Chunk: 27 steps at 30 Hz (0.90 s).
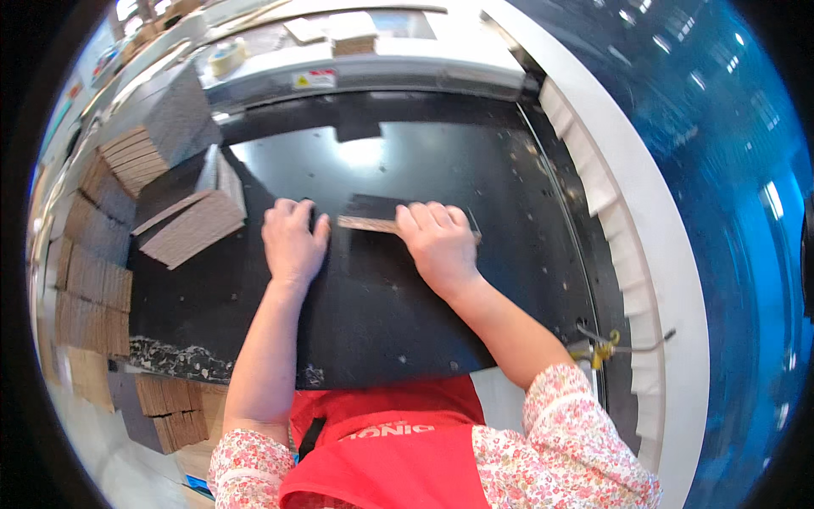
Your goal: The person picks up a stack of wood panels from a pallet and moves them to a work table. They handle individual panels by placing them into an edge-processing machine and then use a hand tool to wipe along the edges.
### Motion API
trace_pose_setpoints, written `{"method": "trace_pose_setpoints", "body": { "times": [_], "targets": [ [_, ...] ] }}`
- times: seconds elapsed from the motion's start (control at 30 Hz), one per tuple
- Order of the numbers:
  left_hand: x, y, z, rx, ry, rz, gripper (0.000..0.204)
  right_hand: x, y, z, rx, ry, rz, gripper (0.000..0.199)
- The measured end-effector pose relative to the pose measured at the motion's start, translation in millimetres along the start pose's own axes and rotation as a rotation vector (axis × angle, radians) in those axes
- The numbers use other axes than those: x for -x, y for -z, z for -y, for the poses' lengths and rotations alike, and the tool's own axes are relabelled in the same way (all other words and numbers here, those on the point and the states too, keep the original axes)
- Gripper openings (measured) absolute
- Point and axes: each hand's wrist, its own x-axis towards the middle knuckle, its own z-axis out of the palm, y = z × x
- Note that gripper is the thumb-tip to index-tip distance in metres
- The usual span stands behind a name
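Observation:
My left hand (292, 242) lies flat, fingers together, on a black sheet (373, 297) that covers the work table. My right hand (437, 242) presses down on the folded-over edge of a black-faced cardboard piece (366, 219), whose brown corrugated edge shows between the two hands. Both forearms come up from the lower edge, with floral sleeves and a red apron below.
Stacks of black-faced corrugated cardboard pieces (182, 216) stand at the left, with more piles (93, 280) along the left rim. A tape roll (227, 56) and a small board stack (352, 32) sit on the white machine frame (407, 68). A white guard (610, 212) curves at right.

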Motion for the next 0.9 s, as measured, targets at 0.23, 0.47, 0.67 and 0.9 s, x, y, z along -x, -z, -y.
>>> {"method": "trace_pose_setpoints", "body": {
  "times": [0.23,0.47,0.67,0.9],
  "targets": [
    [-2.7,0.2,6.9,0.217,0.031,-0.028,0.025,-1.8,6.5,-5.9,0.032,-0.013,0.026,0.028],
    [-1.9,-2.9,15.0,0.198,0.009,-0.046,0.027,-3.0,6.5,-3.0,-0.009,0.001,0.025,0.028],
    [-6.4,4.0,9.6,0.187,0.043,0.015,0.029,-3.8,4.7,-5.0,-0.01,0.006,0.004,0.022],
    [-6.1,2.9,6.1,0.165,0.01,0.019,0.03,0.1,8.7,-3.0,-0.033,-0.01,0.035,0.024]
  ]
}}
